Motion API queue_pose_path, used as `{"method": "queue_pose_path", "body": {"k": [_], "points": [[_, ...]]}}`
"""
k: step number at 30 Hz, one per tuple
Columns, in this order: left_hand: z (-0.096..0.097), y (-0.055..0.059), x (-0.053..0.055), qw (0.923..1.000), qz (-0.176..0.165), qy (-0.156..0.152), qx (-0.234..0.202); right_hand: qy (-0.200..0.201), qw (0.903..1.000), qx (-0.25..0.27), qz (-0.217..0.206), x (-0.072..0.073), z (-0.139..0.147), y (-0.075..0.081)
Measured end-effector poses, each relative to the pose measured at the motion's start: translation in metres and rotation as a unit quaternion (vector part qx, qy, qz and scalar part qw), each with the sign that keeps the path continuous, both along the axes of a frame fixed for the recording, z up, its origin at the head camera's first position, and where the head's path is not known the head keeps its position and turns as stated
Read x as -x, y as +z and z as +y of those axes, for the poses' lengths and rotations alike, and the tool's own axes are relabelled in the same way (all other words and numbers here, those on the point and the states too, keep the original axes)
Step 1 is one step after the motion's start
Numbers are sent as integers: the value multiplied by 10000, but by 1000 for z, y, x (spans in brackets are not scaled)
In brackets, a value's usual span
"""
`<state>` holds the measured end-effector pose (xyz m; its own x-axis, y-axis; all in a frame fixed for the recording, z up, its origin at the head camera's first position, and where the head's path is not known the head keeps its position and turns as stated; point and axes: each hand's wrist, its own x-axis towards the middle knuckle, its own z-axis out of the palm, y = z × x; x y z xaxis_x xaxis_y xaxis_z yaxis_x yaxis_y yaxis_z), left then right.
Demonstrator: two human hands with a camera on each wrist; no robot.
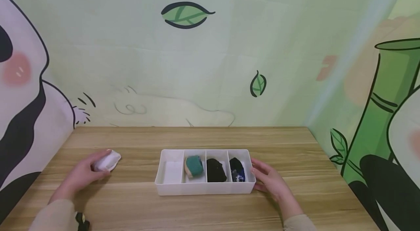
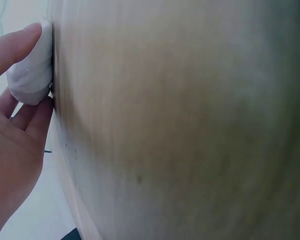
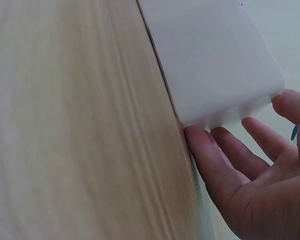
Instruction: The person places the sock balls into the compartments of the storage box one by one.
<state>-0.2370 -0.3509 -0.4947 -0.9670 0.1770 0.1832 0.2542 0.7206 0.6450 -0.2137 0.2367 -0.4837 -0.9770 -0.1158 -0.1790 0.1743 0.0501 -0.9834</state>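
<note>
On the left side of the table, my left hand (image 1: 82, 173) grips a rolled-up white sock (image 1: 108, 161) between thumb and fingers. The left wrist view shows the sock (image 2: 34, 75) low at the tabletop, with the thumb on one side and the fingers on the other. A white divided box (image 1: 203, 189) stands mid-table. My right hand (image 1: 270, 180) rests its fingertips against the box's right end, and the right wrist view shows the fingers (image 3: 240, 155) spread along that end wall. The leftmost compartment (image 1: 172, 171) is bare.
The other compartments hold a teal and beige cloth roll (image 1: 194, 166), a black one (image 1: 216, 171) and a dark blue patterned one (image 1: 237, 170). Behind the wooden table (image 1: 210, 212) rises a wall covering (image 1: 210, 59) printed with leaves, bamboo and pandas.
</note>
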Motion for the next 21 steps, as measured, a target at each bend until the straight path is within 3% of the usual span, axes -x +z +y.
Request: {"method": "queue_pose_path", "body": {"k": [21], "points": [[-6,-5,0,9989,-117,451,52,-24,10000,6,-15,-1,-1,2]]}}
